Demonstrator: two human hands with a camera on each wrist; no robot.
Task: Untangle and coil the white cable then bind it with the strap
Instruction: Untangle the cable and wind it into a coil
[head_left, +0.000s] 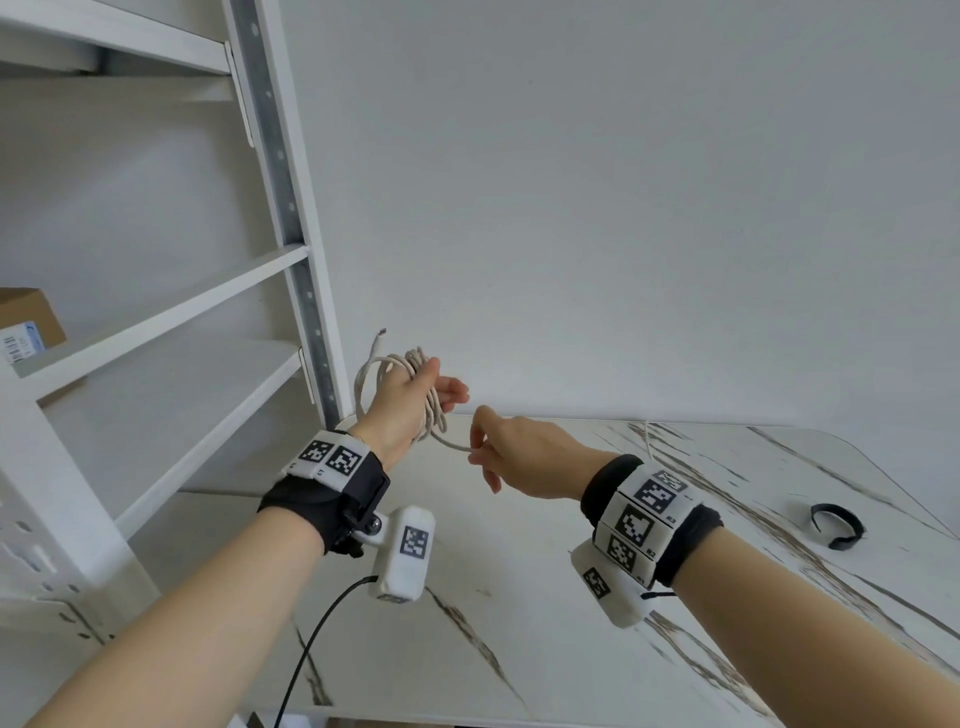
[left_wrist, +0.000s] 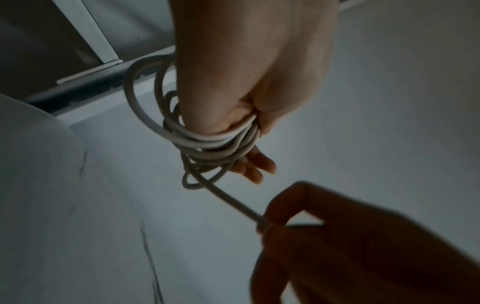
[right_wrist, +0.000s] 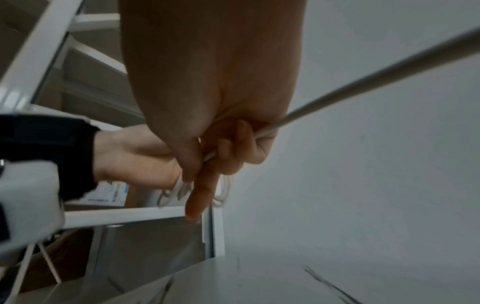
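The white cable (head_left: 432, 410) is wound in several loops around my raised left hand (head_left: 441, 387), whose fingers point right. In the left wrist view the coil (left_wrist: 207, 142) crosses the palm and runs under the thumb. One plug end (head_left: 382, 332) sticks up behind the hand. A single strand leads down and right from the coil to my right hand (head_left: 480, 449), which pinches it between thumb and forefinger (left_wrist: 285, 216). Past the right hand (right_wrist: 207, 156) the loose strand (right_wrist: 363, 82) runs away taut, and its tail (head_left: 648, 435) lies on the table. The black strap (head_left: 837, 526) lies curled on the table, far right.
The white marble-pattern table (head_left: 519, 597) lies under both hands and ends at a plain wall. A white shelf unit (head_left: 171, 312) stands close on the left, with a cardboard box (head_left: 31, 322) on one shelf. A black wire (head_left: 322, 634) hangs from the left wrist camera.
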